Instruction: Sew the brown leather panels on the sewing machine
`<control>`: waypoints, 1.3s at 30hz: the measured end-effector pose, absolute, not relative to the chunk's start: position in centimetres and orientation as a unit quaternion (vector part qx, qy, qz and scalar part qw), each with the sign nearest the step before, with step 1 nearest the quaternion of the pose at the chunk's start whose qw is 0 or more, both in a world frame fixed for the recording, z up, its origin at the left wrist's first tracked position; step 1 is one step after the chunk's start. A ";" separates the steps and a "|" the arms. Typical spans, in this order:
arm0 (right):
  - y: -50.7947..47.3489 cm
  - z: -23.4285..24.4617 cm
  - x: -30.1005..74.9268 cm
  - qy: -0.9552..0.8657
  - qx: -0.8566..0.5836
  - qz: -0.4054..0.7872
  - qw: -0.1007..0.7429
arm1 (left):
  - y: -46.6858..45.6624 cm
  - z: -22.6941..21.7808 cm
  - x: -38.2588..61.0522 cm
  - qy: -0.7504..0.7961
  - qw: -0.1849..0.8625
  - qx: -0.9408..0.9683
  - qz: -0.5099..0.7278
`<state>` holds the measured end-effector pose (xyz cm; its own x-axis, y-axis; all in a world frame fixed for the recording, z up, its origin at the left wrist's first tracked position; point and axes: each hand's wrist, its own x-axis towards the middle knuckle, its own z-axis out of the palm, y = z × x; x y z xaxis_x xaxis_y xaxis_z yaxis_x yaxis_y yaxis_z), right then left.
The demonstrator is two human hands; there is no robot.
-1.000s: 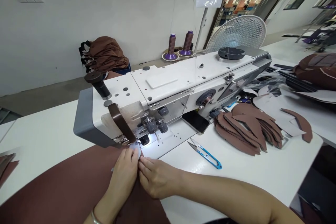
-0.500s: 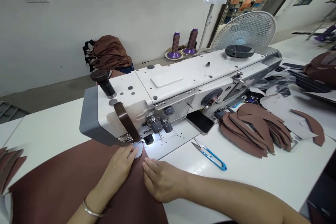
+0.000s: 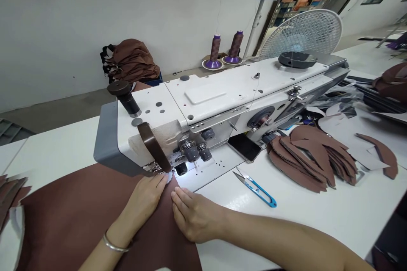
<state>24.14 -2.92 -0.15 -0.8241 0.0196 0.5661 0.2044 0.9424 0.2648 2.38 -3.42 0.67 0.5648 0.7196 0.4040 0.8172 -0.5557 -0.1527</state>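
A wide brown panel (image 3: 85, 207), which looks like leather or coated fabric, lies under the head of a white sewing machine (image 3: 152, 114). My left hand (image 3: 146, 197) presses on it with fingers together. Its fingertips are on a small white scalloped piece (image 3: 169, 176) beside the presser foot, mostly covered by the hand and machine. To the right, my right hand (image 3: 193, 216) is closed on the panel's edge, thumb hidden. The needle point is out of sight behind the machine's brown lever (image 3: 154, 146).
Blue thread snips (image 3: 259, 190) lie right of my right hand. Beyond are a phone (image 3: 244, 148) and a stack of curved brown pieces (image 3: 308, 159). Two thread spools (image 3: 214, 53) and a fan (image 3: 303, 34) stand behind the machine. More brown pieces (image 3: 11, 199) sit at far left.
The panel's left part has shifted toward the machine, and less of the white scalloped piece shows. My left hand has edged nearer the presser foot; my right hand keeps its hold. The view moved slightly.
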 end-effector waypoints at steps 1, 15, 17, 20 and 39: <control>-2.9 -0.1 24.1 -0.942 -0.061 -0.160 0.289 | -3.4 0.6 2.5 -0.446 0.159 -0.868 -0.148; -2.8 -0.6 23.3 -0.945 -0.109 -0.163 0.260 | -3.7 1.2 6.3 -0.527 0.146 -0.825 -0.140; -2.8 -0.6 23.1 -0.947 -0.115 -0.160 0.254 | -3.8 0.8 6.6 -0.546 0.143 -0.812 -0.146; -2.7 -0.5 23.1 -0.944 -0.118 -0.160 0.265 | -4.0 0.6 6.6 -0.560 0.121 -0.804 -0.159; -4.1 -0.2 23.3 -0.936 -0.074 -0.173 0.296 | -2.8 1.8 3.5 -0.421 0.209 -0.865 -0.174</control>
<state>23.26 -4.08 -0.19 -0.8140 0.0360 0.5798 0.2413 0.9288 0.2811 3.54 -2.78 1.75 0.5847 0.6554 0.4781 0.8014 -0.5580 -0.2153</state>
